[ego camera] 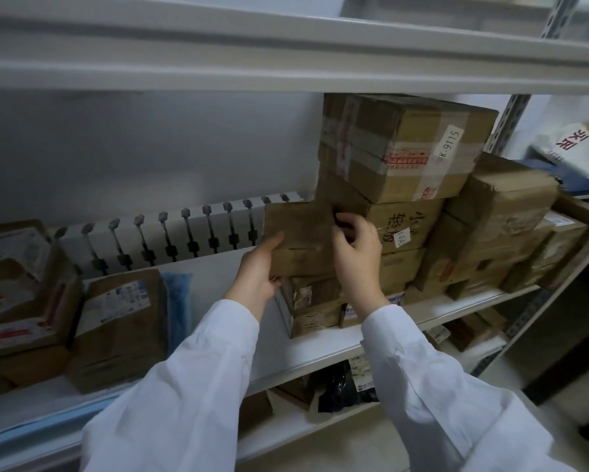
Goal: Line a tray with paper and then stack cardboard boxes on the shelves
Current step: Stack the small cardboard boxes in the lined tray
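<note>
A small brown cardboard box (298, 238) sits on top of a low stack (312, 306) on the white middle shelf (323, 345). My left hand (259, 270) grips its lower left corner, thumb under the edge. My right hand (356, 248) holds its right side, fingers curled over the top right edge. Right beside it stands a taller pile of boxes; the top one (405, 144) carries a label reading K-9115. Both arms wear white sleeves.
More boxes (500, 219) fill the shelf's right end. Taped boxes (17, 287) and a labelled parcel (119, 321) lie at the left, beside a blue item (177, 301). A white radiator (170, 233) runs behind. A shelf board (286, 73) hangs low overhead.
</note>
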{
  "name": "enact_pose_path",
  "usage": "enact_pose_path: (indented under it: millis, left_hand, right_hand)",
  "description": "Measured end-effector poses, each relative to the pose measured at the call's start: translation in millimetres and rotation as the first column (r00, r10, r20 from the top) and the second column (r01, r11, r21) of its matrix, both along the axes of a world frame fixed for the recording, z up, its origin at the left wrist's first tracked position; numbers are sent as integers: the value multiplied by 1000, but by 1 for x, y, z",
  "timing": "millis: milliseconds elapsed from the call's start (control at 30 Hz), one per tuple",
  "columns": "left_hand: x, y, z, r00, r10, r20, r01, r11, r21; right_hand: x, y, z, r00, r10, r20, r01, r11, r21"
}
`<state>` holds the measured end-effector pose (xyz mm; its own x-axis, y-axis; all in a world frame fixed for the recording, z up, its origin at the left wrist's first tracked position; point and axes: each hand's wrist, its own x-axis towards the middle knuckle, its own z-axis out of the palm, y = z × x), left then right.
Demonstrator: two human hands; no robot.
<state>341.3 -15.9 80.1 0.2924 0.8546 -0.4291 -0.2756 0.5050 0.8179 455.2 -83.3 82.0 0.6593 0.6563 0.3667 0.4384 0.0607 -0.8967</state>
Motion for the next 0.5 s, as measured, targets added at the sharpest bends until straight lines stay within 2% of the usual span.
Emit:
enact_pose_path:
  millis: [133, 267, 367, 500]
  left_hand:
    - [-16, 2, -9, 969, 137, 207, -128, 990, -59]
    - [-29, -1, -18, 918, 234, 320, -209, 972, -111]
    - [-36, -4, -24, 892, 278, 356, -236, 959, -157]
    - [-42, -9, -32, 886, 301, 352, -254, 951, -176]
  right_hand:
    - [7, -1, -8, 977, -48, -207, 45, 999, -18]
    - [1, -1, -22, 920, -128, -370, 61, 980, -188]
    - [-3, 2, -24, 834, -255, -489, 72, 930, -361]
    - [-7, 12, -26, 664, -368, -651, 56, 893, -447]
